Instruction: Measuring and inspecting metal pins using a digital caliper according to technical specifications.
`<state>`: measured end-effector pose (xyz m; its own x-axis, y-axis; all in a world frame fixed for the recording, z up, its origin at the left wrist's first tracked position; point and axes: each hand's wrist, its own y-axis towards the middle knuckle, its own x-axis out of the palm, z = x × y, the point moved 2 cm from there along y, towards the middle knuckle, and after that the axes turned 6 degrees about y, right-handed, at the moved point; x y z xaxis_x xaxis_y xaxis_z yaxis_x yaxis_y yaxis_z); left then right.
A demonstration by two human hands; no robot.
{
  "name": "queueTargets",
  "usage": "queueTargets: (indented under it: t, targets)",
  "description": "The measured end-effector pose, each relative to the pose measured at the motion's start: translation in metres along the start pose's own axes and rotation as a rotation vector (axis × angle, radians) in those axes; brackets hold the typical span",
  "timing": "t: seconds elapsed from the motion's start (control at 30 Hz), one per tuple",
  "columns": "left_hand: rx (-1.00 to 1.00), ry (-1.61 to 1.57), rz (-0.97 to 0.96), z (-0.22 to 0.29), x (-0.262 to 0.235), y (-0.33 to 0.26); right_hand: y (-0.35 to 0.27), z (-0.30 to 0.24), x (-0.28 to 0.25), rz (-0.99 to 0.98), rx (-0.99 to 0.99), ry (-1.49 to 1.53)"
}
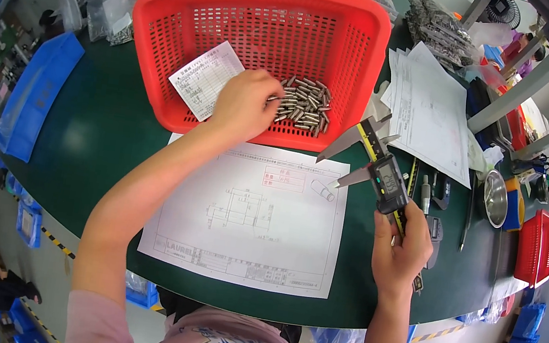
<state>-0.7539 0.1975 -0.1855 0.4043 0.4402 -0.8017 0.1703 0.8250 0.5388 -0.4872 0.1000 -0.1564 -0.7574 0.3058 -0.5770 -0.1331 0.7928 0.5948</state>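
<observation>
My left hand point(249, 103) reaches into a red perforated basket point(144, 76), its fingers curled at the left edge of a pile of small silvery metal pins point(306, 108). Whatever the fingertips pinch is hidden. A white paper slip point(205, 79) with a printed table and handwriting leans in the basket beside this hand. On the right, my right hand point(404, 249) is wrapped round the lower end of a digital caliper point(387, 180). The caliper's jaws stand apart with nothing between them, above the right edge of a technical drawing sheet point(187, 243).
More paper sheets point(434, 110) lie right of the basket. Further right are a micrometer point(426, 193), a metal bowl point(494, 198) and a small red basket point(536, 249). Bagged metal parts point(442, 30) line the table's back. A blue tray point(40, 93) stands at the left edge.
</observation>
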Motion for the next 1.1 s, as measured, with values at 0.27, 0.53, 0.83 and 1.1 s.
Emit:
queueTargets:
  t: [0.27,0.53,0.83,1.1]
  targets:
    - [0.143,0.041,-0.090,0.007,0.028,0.029,0.000,0.005,0.001,0.013,0.015,-0.017]
    - [-0.306,-0.742,-0.044,0.037,-0.015,-0.024,-0.002,0.000,0.003,-0.007,0.021,0.010]
    - [-0.569,-1.368,-0.050,0.081,-0.044,-0.107,-0.011,-0.014,0.018,-0.148,-0.066,0.099]
    - [-0.657,-1.405,-0.096,0.078,-0.048,-0.111,-0.011,-0.015,0.021,-0.182,-0.090,0.048]
